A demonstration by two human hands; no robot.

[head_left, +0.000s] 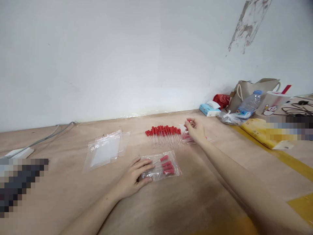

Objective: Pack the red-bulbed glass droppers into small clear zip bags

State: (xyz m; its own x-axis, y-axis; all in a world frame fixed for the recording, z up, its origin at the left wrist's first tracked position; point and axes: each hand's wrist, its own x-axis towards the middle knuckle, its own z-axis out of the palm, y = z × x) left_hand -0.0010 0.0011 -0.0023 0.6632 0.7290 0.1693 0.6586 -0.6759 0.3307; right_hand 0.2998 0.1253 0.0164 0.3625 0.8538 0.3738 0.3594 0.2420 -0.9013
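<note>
My left hand (137, 176) lies with fingers apart on a clear zip bag (157, 178), over its left part. Inside that bag are several glass droppers with red rubber bulbs (168, 166). Further off to the right, my right hand (195, 129) is closed in a pinch, with the red bulb of a dropper (188, 120) showing at its fingertips. Just left of it, a row of loose droppers (163, 131) lies with the red bulbs toward the wall. Beneath the right hand, another bag with red contents (187, 139) is partly hidden.
Flat clear zip bags (105, 151) overlap on the left. A grey cable (56, 130) runs along the wall. To the right stand a tissue pack (209, 109), a plastic bottle (249, 103), a cup (272, 103), a beige bag (259, 85) and a yellow packet (259, 130).
</note>
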